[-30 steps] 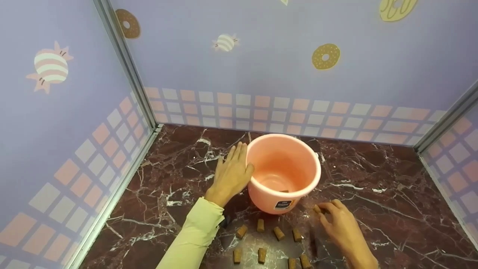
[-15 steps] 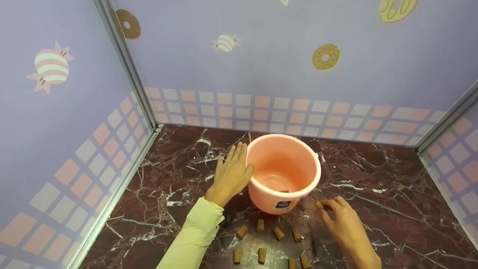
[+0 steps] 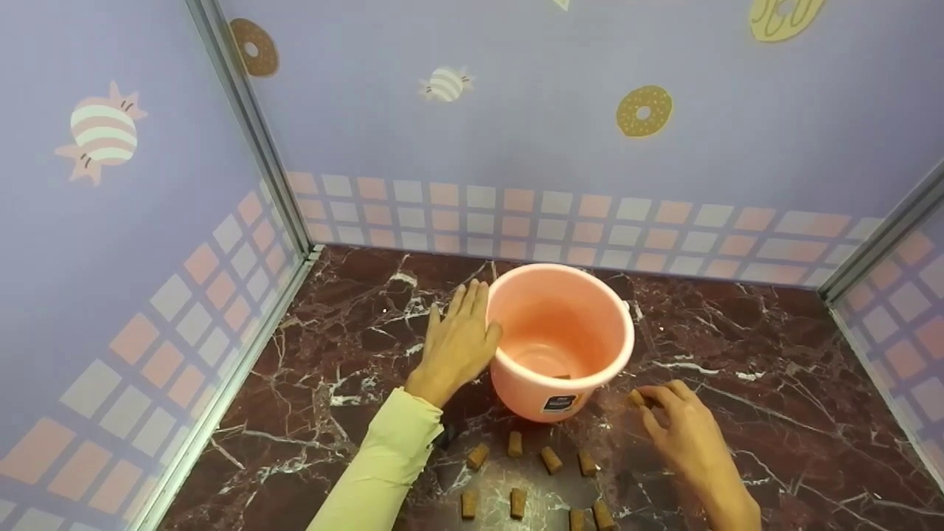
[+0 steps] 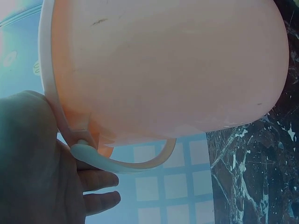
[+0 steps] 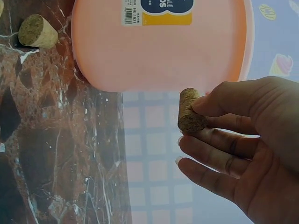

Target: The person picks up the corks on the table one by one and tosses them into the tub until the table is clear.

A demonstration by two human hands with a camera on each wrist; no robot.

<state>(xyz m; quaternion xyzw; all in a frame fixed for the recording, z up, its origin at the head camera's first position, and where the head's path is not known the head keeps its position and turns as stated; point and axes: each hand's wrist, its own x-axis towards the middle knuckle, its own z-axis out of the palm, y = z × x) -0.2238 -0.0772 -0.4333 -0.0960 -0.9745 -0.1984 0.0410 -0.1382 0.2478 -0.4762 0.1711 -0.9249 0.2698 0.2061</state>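
Observation:
A pink bucket (image 3: 560, 398) stands upright on the dark marbled surface. Against its left side rests my left hand (image 3: 459, 346), fingers straight and thumb at the rim; the left wrist view shows this hand (image 4: 35, 163) beside the bucket's handle (image 4: 126, 164). To the right of the bucket, my right hand (image 3: 686, 435) pinches a tapered cork (image 3: 636, 398) between thumb and fingertips. The right wrist view shows that cork (image 5: 189, 111) held off the surface, the other fingers extended below it. Inside the bucket, a small dark piece (image 3: 564, 377) peeks over the front rim, mostly hidden.
Several loose corks lie in front of the bucket, among them one cork (image 3: 515, 445) near its base and another (image 3: 518, 504) closer to me. Patterned panels (image 3: 516, 133) wall in the back and both sides. A label (image 3: 560, 403) marks the bucket's front.
My right hand, still pinching the cork, has drifted slightly right, away from the bucket. The left hand, the bucket and the loose corks have stayed put.

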